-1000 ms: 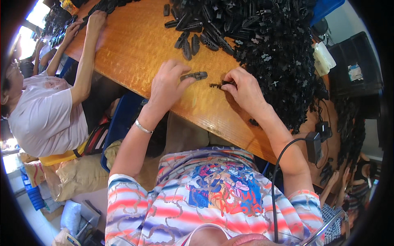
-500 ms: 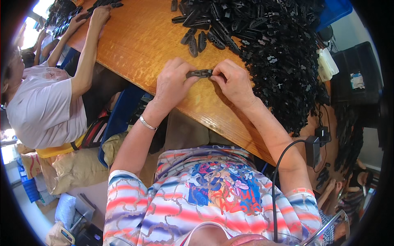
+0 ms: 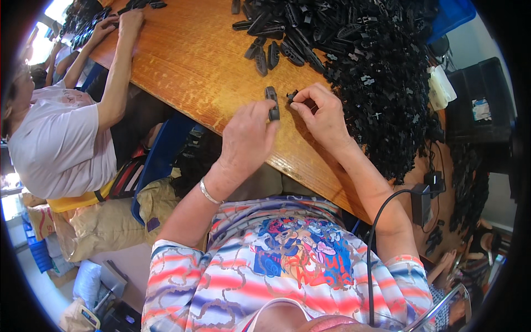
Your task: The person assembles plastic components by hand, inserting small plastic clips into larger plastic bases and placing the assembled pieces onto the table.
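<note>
Between the fingers of my left hand [image 3: 247, 133] is a long black plastic part [image 3: 271, 102], turned so that it points away from me over the table. Just to its right, my right hand [image 3: 322, 115] pinches a small black plastic piece [image 3: 292, 96] between thumb and fingertips. The two parts are a short way apart. Beyond my hands lie several loose long black parts [image 3: 273, 56] like the one in my left hand. To the right of my right hand spreads a heap of small black pieces [image 3: 376, 99].
The wooden table [image 3: 188, 55] carries the heaps at its far and right side. A co-worker [image 3: 66, 133] sits at left with hands on black parts. A black cable [image 3: 371, 249] hangs near my right arm. A blue bin [image 3: 451, 19] stands at far right.
My left hand has drawn nearer and turned the long part from crosswise to pointing away. My right hand has come apart from it and now shows a small piece in its fingers.
</note>
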`<action>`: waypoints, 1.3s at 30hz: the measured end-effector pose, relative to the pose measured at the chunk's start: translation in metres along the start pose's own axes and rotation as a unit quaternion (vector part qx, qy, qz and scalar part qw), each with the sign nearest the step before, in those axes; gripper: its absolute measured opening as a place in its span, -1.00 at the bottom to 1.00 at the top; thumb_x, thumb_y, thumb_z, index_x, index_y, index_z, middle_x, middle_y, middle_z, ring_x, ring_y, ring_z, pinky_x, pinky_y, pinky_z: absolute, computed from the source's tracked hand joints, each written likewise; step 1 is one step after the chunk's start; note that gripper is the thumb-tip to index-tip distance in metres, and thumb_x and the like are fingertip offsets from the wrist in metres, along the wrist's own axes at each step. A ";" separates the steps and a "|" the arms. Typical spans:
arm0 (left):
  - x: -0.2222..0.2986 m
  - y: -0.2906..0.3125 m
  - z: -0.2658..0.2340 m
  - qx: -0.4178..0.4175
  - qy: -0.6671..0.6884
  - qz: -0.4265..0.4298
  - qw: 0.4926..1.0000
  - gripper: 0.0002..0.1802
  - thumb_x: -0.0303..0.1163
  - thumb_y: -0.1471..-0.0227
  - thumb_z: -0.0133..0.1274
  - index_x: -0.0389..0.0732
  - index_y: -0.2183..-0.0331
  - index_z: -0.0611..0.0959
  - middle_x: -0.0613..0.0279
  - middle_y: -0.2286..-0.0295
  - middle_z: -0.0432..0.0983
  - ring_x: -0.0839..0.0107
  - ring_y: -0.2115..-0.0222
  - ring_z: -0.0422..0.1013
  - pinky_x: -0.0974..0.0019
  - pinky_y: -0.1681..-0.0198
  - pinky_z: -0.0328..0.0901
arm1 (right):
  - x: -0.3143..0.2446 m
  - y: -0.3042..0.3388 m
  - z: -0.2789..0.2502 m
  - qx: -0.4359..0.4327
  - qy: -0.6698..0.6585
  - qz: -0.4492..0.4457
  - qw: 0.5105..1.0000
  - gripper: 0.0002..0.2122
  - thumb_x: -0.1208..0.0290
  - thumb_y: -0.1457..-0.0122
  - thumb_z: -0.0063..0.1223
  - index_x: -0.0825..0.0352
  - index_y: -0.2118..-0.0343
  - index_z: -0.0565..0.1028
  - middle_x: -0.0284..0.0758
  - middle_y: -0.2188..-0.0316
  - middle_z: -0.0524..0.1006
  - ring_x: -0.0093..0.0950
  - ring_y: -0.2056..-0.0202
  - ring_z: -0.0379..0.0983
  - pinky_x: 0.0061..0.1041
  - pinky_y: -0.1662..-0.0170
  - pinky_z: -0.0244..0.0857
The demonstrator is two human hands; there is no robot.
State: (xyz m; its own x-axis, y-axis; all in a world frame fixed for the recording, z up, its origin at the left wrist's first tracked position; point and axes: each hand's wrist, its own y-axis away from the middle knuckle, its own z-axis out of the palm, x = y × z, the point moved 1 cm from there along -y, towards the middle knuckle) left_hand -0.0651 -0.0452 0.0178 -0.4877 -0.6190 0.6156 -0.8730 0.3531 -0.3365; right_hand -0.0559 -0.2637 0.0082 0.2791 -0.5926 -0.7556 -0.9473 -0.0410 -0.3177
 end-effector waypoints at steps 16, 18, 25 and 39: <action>-0.050 -0.053 0.000 -0.092 0.033 0.092 0.991 -0.70 -0.36 -0.02 0.44 -0.13 0.18 0.74 0.10 0.20 0.56 -0.01 0.06 0.49 0.01 -0.03 0.40 | -0.020 -0.001 0.019 -0.015 0.017 -0.020 1.000 -0.89 0.52 -0.18 0.40 0.32 0.27 0.65 -0.16 0.31 0.62 -0.08 0.24 0.62 -0.18 0.19 0.48; -0.049 -0.051 -0.001 -0.094 0.037 0.082 0.991 -0.71 -0.36 -0.02 0.45 -0.13 0.18 0.75 0.11 0.22 0.57 -0.01 0.07 0.50 0.01 -0.03 0.40 | -0.017 -0.002 0.017 -0.038 0.027 -0.045 0.998 -0.88 0.49 -0.18 0.41 0.31 0.28 0.66 -0.16 0.31 0.61 -0.07 0.24 0.61 -0.14 0.18 0.47; -0.049 -0.050 -0.001 -0.093 0.041 0.076 0.992 -0.72 -0.36 -0.03 0.45 -0.14 0.19 0.76 0.11 0.22 0.58 0.01 0.08 0.50 0.02 -0.01 0.40 | -0.011 -0.008 0.012 -0.090 0.024 -0.033 0.995 -0.89 0.45 -0.18 0.43 0.29 0.29 0.68 -0.17 0.30 0.61 -0.07 0.24 0.61 -0.14 0.17 0.48; -0.039 -0.068 -0.001 -0.144 0.014 0.035 0.989 -0.86 -0.33 -0.11 0.31 -0.19 0.36 0.75 0.03 0.30 0.64 -0.02 0.18 0.59 0.02 0.07 0.47 | -0.014 -0.026 -0.004 -0.162 0.088 0.178 0.967 -0.71 0.17 -0.02 0.61 0.26 0.43 0.70 -0.19 0.43 0.72 -0.15 0.34 0.68 -0.18 0.23 0.48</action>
State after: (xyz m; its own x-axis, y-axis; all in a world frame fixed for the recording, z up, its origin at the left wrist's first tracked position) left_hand 0.0132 -0.0447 0.0171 -0.5422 -0.5678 0.6194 -0.7970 0.5810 -0.1650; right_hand -0.0354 -0.2580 0.0295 -0.0775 -0.7423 -0.6655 -0.9860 -0.0416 0.1612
